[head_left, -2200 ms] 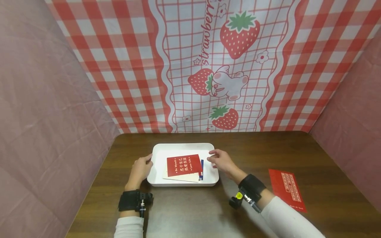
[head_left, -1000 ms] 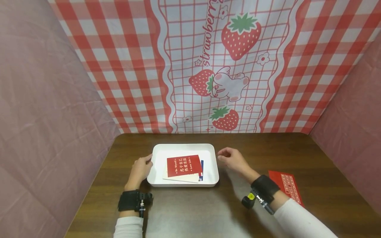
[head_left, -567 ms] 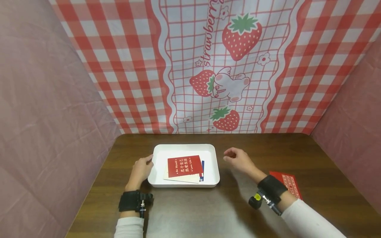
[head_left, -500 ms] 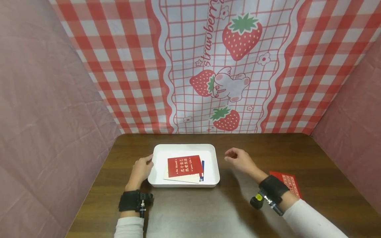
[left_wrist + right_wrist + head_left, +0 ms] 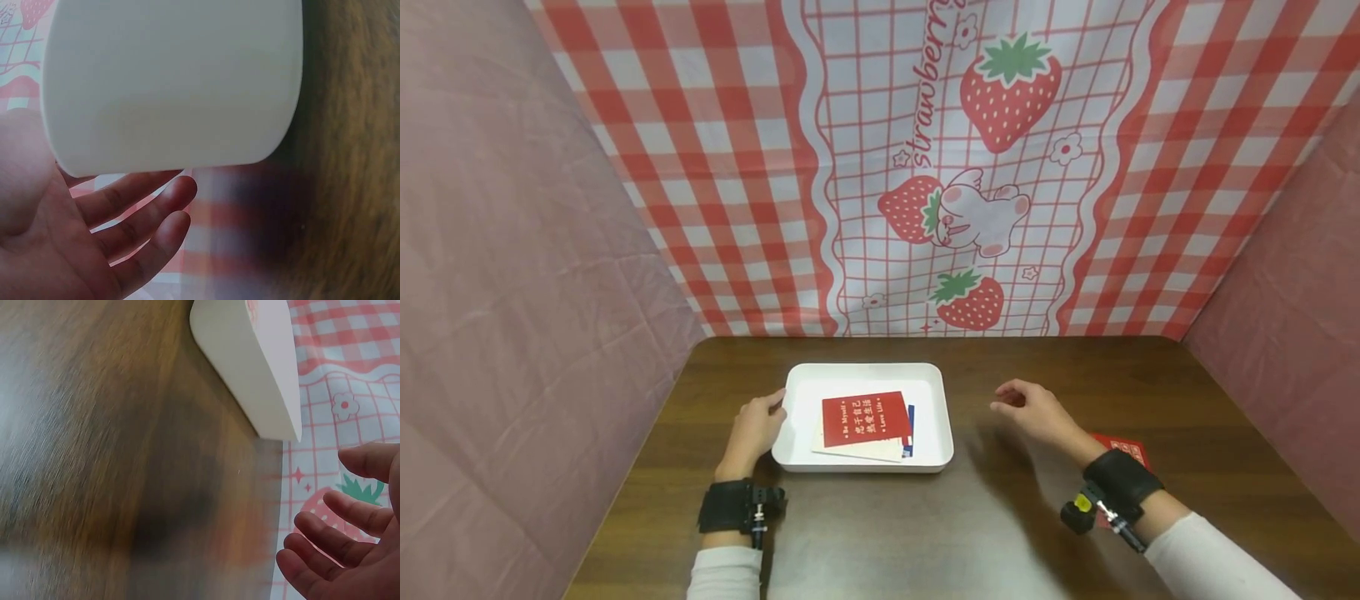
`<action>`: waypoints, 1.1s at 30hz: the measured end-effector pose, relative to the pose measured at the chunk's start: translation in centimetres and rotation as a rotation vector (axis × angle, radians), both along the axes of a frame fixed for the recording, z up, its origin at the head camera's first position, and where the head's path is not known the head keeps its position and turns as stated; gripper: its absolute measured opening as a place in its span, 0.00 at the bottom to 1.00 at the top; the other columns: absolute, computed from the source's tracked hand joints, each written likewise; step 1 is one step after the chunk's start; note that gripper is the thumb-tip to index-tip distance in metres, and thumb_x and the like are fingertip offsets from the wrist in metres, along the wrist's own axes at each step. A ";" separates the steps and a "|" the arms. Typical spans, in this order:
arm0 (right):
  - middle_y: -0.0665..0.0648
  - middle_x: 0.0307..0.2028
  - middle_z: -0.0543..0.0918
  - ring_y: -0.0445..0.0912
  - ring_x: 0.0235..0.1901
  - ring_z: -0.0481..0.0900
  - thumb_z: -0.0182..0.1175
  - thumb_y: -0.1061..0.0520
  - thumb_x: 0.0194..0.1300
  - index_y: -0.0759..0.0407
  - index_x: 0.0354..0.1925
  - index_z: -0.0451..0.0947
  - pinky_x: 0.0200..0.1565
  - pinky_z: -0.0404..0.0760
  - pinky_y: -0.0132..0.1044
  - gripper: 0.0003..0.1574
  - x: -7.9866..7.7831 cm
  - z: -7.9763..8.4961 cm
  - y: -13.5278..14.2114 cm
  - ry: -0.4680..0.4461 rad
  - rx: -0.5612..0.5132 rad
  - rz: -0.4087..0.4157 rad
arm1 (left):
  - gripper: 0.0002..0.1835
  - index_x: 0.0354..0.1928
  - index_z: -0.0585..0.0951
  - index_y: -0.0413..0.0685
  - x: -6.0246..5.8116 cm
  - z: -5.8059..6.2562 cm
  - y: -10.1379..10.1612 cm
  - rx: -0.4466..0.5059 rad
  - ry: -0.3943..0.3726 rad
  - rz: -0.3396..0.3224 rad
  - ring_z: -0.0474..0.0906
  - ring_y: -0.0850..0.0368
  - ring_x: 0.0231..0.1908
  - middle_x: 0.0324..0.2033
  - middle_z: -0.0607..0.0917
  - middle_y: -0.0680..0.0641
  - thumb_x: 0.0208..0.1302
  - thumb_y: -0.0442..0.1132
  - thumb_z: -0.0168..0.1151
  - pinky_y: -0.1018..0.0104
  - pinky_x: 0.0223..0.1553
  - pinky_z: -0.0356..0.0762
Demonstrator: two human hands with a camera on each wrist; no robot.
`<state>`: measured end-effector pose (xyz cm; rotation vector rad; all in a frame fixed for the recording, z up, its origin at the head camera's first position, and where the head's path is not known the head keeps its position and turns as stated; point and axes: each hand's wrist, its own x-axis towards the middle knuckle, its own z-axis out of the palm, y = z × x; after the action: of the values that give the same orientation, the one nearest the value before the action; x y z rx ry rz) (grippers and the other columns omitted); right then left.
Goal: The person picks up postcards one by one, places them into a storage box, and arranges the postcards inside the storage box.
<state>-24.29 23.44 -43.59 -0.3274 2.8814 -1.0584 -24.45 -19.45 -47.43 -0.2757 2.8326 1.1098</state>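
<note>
In the head view, my left hand (image 5: 756,428) rests at the left rim of a white rectangular tray (image 5: 867,468). The left wrist view shows several fingers extended beside the tray's end wall (image 5: 175,125); the index fingertip is partly hidden by it. My right hand (image 5: 1036,412) hovers to the right of the tray, apart from it, fingers loosely bent and holding nothing. Inside the tray lies a red printed card (image 5: 865,419) on top of a cream card (image 5: 859,453). A blue edge (image 5: 911,429) of another piece peeks out at their right.
Another red card (image 5: 1123,447) lies on the wooden table (image 5: 880,533) at the right, mostly covered by my right forearm and wrist strap. A red-and-white strawberry cloth (image 5: 955,167) hangs behind the table, and pink curtains (image 5: 535,292) flank it.
My right hand has left the tray's right rim and moved to the right, and its arm now covers more of the red card on the table. My left hand stays at the tray.
</note>
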 end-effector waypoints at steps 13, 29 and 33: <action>0.64 0.42 0.83 0.52 0.42 0.80 0.63 0.54 0.64 0.70 0.52 0.75 0.39 0.78 0.39 0.24 0.6 0.4 2.5 -0.002 0.022 0.026 | 0.25 0.69 0.67 0.44 0.2 0.1 0.0 -0.006 0.001 -0.008 0.72 0.41 0.59 0.67 0.69 0.35 0.71 0.38 0.48 0.43 0.59 0.71; 0.73 0.50 0.80 0.64 0.50 0.78 0.66 0.51 0.61 0.72 0.56 0.72 0.48 0.79 0.57 0.33 0.5 1.1 5.9 -0.009 0.145 0.122 | 0.26 0.70 0.66 0.44 -0.1 0.0 0.0 -0.010 -0.008 -0.006 0.69 0.39 0.65 0.68 0.69 0.35 0.71 0.38 0.48 0.40 0.64 0.66; 0.74 0.50 0.79 0.66 0.51 0.77 0.68 0.50 0.59 0.73 0.56 0.71 0.48 0.78 0.58 0.36 0.4 1.8 7.0 -0.020 0.203 0.136 | 0.26 0.70 0.66 0.45 0.1 0.0 0.1 -0.007 -0.013 -0.007 0.71 0.41 0.61 0.68 0.69 0.36 0.71 0.38 0.48 0.42 0.62 0.69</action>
<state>-23.89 30.41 -41.82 -0.4892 2.8677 -0.7372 -24.37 -19.37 -47.38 -0.2727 2.8240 1.0935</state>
